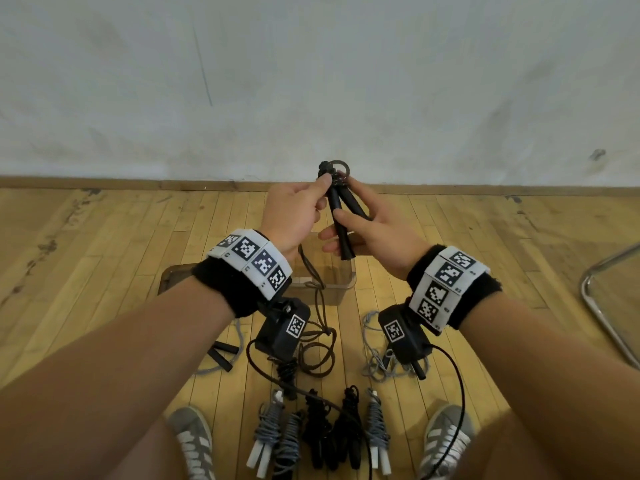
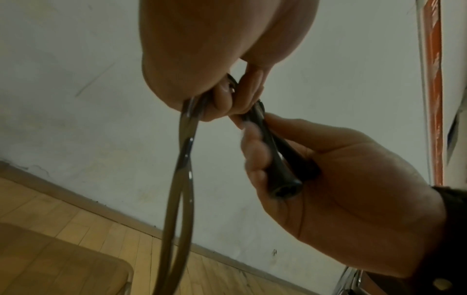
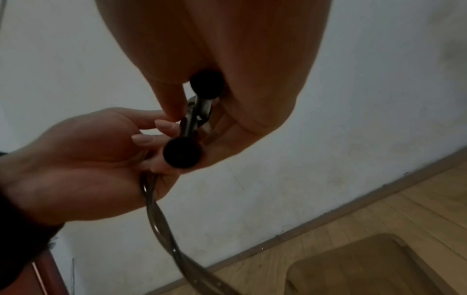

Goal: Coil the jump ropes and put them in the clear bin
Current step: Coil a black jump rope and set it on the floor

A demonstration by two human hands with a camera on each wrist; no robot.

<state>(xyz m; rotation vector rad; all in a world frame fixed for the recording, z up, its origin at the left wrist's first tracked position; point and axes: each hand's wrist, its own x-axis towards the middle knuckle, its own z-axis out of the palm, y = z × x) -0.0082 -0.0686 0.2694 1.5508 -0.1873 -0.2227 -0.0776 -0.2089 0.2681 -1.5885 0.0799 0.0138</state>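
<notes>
- We see a wooden floor (image 1: 104,244).
- On it: the clear bin (image 1: 341,284), loose ropes (image 1: 317,355), five coiled jump ropes (image 1: 322,431).

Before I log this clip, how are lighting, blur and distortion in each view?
Head view: evenly lit and sharp, wide-angle bend in the baseboard, handles clear. Left wrist view: dim, right hand's fingers motion-blurred, glints on the rope. Right wrist view: darkest, palm close and underexposed, soft focus.
</notes>
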